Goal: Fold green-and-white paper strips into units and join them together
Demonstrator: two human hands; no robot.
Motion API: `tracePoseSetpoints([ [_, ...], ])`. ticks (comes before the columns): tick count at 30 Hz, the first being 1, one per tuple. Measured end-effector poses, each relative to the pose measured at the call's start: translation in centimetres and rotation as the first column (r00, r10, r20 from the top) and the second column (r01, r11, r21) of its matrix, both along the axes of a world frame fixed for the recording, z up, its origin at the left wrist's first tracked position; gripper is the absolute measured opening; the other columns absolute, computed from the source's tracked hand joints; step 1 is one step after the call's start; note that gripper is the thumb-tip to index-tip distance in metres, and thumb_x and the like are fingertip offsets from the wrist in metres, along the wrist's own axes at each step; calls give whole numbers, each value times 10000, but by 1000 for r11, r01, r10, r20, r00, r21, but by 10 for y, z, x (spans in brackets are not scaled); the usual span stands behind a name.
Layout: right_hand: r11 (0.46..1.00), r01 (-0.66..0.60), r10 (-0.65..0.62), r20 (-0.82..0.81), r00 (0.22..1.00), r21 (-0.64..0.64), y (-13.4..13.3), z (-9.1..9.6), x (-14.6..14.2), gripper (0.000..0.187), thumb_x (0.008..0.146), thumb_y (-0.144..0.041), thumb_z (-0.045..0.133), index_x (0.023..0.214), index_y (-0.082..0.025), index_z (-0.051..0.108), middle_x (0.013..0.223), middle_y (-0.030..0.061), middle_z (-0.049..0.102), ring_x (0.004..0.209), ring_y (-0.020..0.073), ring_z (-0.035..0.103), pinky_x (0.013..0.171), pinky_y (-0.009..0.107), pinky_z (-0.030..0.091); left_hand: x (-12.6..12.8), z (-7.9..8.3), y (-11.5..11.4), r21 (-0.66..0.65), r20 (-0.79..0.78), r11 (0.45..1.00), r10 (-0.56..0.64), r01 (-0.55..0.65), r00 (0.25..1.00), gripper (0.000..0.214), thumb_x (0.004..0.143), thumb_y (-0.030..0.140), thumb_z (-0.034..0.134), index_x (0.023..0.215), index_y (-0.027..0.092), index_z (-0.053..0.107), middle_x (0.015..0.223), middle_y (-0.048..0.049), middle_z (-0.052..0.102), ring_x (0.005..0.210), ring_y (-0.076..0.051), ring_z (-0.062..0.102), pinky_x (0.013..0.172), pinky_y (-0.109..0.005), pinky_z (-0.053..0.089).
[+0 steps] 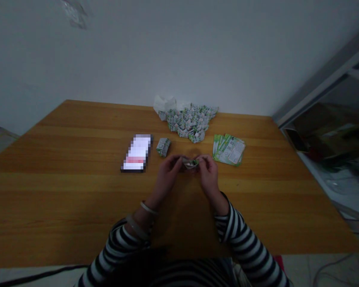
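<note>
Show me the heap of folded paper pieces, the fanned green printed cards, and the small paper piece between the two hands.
heap of folded paper pieces (188,121): head view, heap's middle.
fanned green printed cards (229,150): head view, fan's middle.
small paper piece (190,163): head view, its exposed top.

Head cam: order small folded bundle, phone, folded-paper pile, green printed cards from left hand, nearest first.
1. Small folded bundle, just ahead of left hand
2. Phone, ahead, leftward
3. Folded-paper pile, back by the wall
4. Green printed cards, beyond right hand
</note>
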State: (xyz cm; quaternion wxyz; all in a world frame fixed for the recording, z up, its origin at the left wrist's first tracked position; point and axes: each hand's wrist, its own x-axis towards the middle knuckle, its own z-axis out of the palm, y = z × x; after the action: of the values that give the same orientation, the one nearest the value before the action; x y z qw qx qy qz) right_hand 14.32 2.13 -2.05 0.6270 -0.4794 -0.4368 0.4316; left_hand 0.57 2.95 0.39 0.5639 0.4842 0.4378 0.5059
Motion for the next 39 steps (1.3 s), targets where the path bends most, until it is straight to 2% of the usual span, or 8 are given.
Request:
tracePoseSetpoints([
  [3,1000,-1,1,-46,999,14,-1,1,-1,159,889,-335,505,856,-206,592,910,30,618,665,143,584,558,256,509,0,-1,1,-88,161,996,37,-23,986,241,842,368,620,956,158,594,990,-64,703,750,-141,675,716,-280,562],
  [8,979,-158,130,204,970,128,-2,9,10,283,934,-304,434,921,-222,705,1078,65,637,1047,209,585,881,352,501,-5,-2,2,-30,151,999,31,-27,988,215,822,339,651,920,171,559,929,-35,684,775,-143,666,698,-264,556],
  [13,908,-418,389,325,862,22,-3,21,26,339,805,-369,690,1130,-270,680,1180,73,627,1065,227,610,832,339,538,-12,5,3,72,70,996,-55,50,996,200,853,330,617,943,173,530,975,-65,691,830,-165,667,706,-276,549],
  [21,945,-313,240,445,863,98,-2,17,25,255,750,-306,760,1000,-261,745,982,67,726,912,219,671,823,367,534,-15,8,2,152,-51,969,-192,197,980,160,894,309,562,987,184,520,1082,-93,677,904,-165,651,733,-265,526],
  [25,942,-321,266,371,890,94,-3,13,21,227,770,-314,742,989,-255,747,973,65,728,904,206,673,816,349,529,-25,6,8,187,-122,929,-300,319,946,281,763,245,726,976,190,552,1056,-81,673,950,-190,652,838,-315,524],
  [30,904,-426,402,279,872,30,-4,13,22,268,730,-375,764,961,-242,746,966,52,729,893,191,672,803,324,533,-38,6,13,236,-271,914,-264,330,926,122,784,240,703,832,153,633,956,-92,704,888,-200,671,834,-342,531],
  [33,845,-526,533,64,844,-100,-3,14,23,363,766,-506,687,948,-195,733,918,61,731,782,176,690,707,307,565,-43,11,13,247,-294,890,-307,382,905,105,787,245,701,797,148,661,931,-103,724,894,-215,685,826,-343,537],
  [39,740,-566,522,-221,824,-363,-1,10,26,361,673,-463,778,834,-170,642,711,-1,704,556,132,652,504,233,534,-43,16,9,299,-434,806,-361,510,825,87,840,225,636,799,162,678,921,-92,727,904,-198,681,816,-313,522],
])
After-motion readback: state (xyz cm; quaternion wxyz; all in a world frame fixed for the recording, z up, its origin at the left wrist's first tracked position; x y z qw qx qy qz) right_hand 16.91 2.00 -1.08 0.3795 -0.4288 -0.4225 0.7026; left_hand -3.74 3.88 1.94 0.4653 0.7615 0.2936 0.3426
